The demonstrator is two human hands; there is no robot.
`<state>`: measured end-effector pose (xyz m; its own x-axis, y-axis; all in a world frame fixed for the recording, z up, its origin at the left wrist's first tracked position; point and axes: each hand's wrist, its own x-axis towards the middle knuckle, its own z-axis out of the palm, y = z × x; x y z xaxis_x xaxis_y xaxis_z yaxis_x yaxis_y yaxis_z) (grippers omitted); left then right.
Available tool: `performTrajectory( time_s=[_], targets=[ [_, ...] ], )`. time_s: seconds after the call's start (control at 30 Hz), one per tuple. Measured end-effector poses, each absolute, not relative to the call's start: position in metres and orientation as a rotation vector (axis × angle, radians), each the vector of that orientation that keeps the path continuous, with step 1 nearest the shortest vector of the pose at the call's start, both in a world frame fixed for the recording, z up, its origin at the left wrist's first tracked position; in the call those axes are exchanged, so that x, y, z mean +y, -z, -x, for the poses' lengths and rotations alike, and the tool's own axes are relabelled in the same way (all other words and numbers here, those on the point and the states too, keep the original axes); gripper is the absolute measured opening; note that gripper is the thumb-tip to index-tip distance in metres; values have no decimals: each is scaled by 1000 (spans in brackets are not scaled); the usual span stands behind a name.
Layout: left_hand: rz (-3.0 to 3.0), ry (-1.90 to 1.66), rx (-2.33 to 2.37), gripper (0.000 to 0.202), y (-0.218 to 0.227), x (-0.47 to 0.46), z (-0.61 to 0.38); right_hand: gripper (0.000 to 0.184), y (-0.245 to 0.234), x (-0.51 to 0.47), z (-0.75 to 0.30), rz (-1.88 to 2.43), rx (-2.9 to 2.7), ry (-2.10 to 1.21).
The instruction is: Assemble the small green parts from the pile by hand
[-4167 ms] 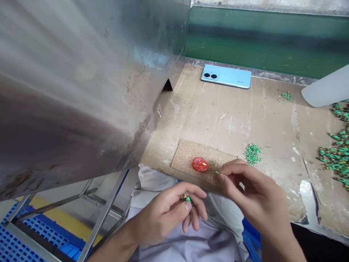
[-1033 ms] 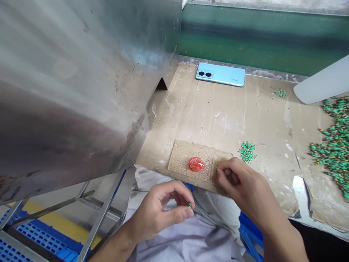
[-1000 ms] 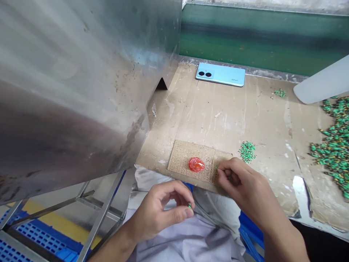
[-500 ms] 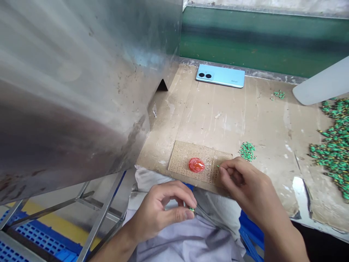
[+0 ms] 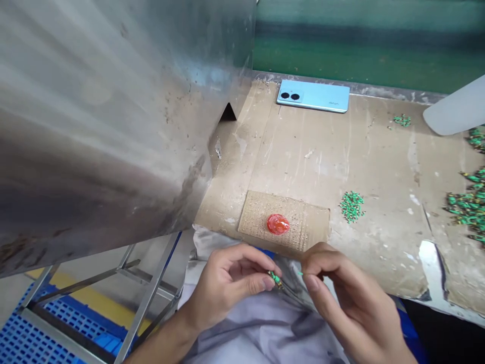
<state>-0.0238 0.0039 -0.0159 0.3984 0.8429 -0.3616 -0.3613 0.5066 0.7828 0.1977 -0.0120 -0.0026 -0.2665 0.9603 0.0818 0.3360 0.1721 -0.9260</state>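
Observation:
My left hand (image 5: 238, 278) pinches a small green piece with dark and yellow parts (image 5: 275, 279) between thumb and fingertips, above my lap. Close by on the right, my right hand (image 5: 341, 288) holds a tiny green piece (image 5: 300, 273) between thumb and forefinger; its far end is hidden by the fingers. Just beyond both hands lies a cardboard piece (image 5: 250, 215) with a glossy red blob (image 5: 278, 224) on it and many small dots around the blob. To the right of the cardboard sits a small heap of tiny green pieces (image 5: 352, 206).
A large pile of green, dark and yellow pieces (image 5: 473, 202) lies at the right. A blue phone (image 5: 313, 96) rests at the back, with a few green bits (image 5: 402, 120) and a whitish cylinder (image 5: 458, 108) farther right. A metal panel (image 5: 125, 126) walls off the left.
My right hand has left the cardboard's right edge and come down towards my left hand, carrying the tiny green piece. More of the left hand's piece now shows. The view has shifted slightly.

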Motion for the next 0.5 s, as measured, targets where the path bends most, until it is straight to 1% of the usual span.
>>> performTrajectory(
  time_s=[0.13, 0.3, 0.5],
  targets=[
    [-800, -915, 831, 12, 12, 6, 22, 10, 7, -17, -183, 1190, -1647, -1155],
    [-847, -920, 844, 18, 11, 4, 21, 10, 8, -15, -181, 1183, -1629, -1224],
    [-979, -925, 852, 18, 14, 3, 21, 11, 4, -13, -183, 1188, -1647, -1279]
  ],
)
